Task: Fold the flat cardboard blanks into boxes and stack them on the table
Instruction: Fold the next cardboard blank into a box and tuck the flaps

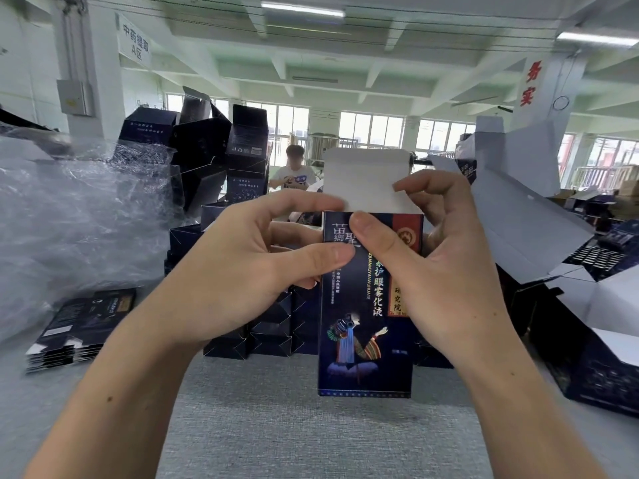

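White card shows under the right index fingertip [411,188], which rests on the raised top flap [363,174], while the right thumb [371,233] presses the printed front just below the fold. The left thumb [321,259] lies on the same front face and the left index finger [311,202] reaches to the flap's base. So both the left hand [242,271] and the right hand [449,271] grip the dark blue carton [366,323], fingers curled round its sides. It stands upright at the centre, its lower edge at or just above the grey table [294,426]; contact cannot be told.

The body looks squared up, so the step in hand seems to be closing the top. That calls for bending the flap forward along its crease and tucking its edge inside, with the thumbs shifted clear.

Left of the carton lie flat blanks [79,326] beside crumpled plastic wrap [69,219]. Behind it, folded boxes [269,326] sit stacked. To its right are larger cartons [518,219], open and white-lined.
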